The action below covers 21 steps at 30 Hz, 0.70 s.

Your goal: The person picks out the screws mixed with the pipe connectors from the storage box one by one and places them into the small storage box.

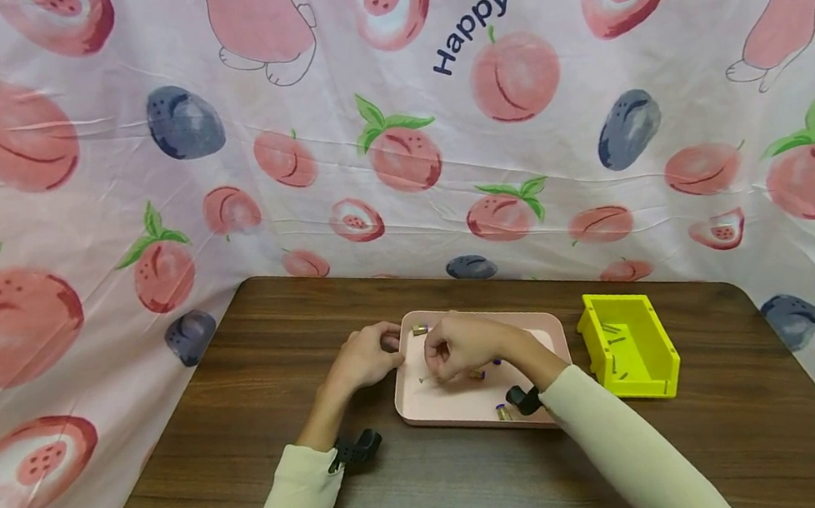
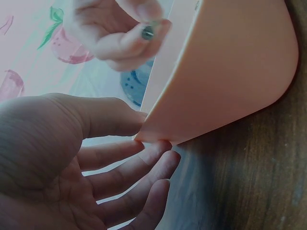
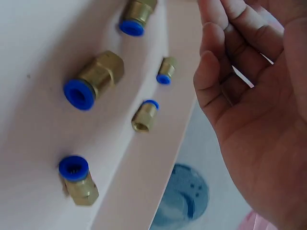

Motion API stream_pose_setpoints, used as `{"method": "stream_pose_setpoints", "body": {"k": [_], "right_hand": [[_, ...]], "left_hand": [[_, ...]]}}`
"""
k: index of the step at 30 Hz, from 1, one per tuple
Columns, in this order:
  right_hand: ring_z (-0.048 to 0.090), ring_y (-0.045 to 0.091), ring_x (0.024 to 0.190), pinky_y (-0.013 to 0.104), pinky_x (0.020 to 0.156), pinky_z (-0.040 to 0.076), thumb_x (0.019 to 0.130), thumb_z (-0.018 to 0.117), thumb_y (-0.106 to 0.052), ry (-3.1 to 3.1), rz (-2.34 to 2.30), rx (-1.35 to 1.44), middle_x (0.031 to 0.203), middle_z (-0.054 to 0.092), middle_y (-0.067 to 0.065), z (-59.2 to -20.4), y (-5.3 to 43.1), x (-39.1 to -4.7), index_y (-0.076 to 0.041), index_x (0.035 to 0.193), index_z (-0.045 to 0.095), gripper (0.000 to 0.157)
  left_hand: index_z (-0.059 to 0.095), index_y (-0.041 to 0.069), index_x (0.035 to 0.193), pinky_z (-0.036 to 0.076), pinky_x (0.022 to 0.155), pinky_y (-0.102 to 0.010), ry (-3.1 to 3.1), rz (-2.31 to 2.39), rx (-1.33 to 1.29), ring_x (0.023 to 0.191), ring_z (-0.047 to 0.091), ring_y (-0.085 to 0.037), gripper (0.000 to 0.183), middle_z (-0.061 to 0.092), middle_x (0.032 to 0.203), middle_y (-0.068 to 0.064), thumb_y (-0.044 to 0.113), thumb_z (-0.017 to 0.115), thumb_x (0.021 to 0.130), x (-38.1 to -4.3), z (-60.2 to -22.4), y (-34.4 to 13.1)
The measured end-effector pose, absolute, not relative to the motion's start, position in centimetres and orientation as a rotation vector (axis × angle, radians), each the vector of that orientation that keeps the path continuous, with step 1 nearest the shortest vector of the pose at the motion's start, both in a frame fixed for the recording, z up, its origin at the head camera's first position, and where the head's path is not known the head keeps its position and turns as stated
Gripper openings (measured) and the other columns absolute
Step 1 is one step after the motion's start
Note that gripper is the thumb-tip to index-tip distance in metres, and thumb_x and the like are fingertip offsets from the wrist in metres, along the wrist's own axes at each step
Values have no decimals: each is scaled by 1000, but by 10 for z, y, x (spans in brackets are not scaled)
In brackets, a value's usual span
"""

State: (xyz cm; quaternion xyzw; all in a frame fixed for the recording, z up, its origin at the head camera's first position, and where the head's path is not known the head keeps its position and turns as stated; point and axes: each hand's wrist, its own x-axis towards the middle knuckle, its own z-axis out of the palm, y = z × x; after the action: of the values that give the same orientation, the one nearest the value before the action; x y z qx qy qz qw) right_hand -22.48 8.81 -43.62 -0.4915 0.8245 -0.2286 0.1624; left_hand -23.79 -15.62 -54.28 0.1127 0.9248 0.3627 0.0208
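The left hand [image 1: 368,357] pinches the left rim of a pink tray [image 1: 457,422], thumb on one side of the wall and fingertips on the other, as the left wrist view shows. Over the tray, the right hand [image 1: 459,344] pinches a small screw [image 1: 423,380], whose dark round head also shows between the fingertips in the left wrist view. Several brass push-in fittings [image 3: 98,76] with blue collars lie in the tray below and beside the right hand. One brass fitting [image 1: 419,330] sits near the tray's far left corner.
A yellow bin [image 1: 660,351] stands right of the tray, with several screws [image 1: 616,340] in it. Both stand on a dark wooden table [image 1: 273,336]. Behind and beside the table hangs a fruit-print cloth [image 1: 390,231]. Black straps circle both wrists.
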Motion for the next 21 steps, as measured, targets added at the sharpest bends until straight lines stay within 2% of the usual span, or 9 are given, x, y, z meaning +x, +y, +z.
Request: {"method": "stream_pose_setpoints", "body": {"k": [7,21], "right_hand": [[53,1,68,21,65,45,85,78,-3,2409,-837,-1383,73,59,-14,-432,111,-222,-14,80,72,14],[55,7,69,24,66,47,90,79,-5,2588,-954,-1266,74,61,-12,-430,155,-212,-14,84,75,12]], "left_hand": [[77,12,131,54,85,-39,2903,1107,328,90,69,-11,46,76,95,13,24,83,87,-229,-532,-152],[76,17,133,54,90,-42,2870,1121,306,93,69,-13,45,75,96,15,26,81,89,-243,-552,-156]]}}
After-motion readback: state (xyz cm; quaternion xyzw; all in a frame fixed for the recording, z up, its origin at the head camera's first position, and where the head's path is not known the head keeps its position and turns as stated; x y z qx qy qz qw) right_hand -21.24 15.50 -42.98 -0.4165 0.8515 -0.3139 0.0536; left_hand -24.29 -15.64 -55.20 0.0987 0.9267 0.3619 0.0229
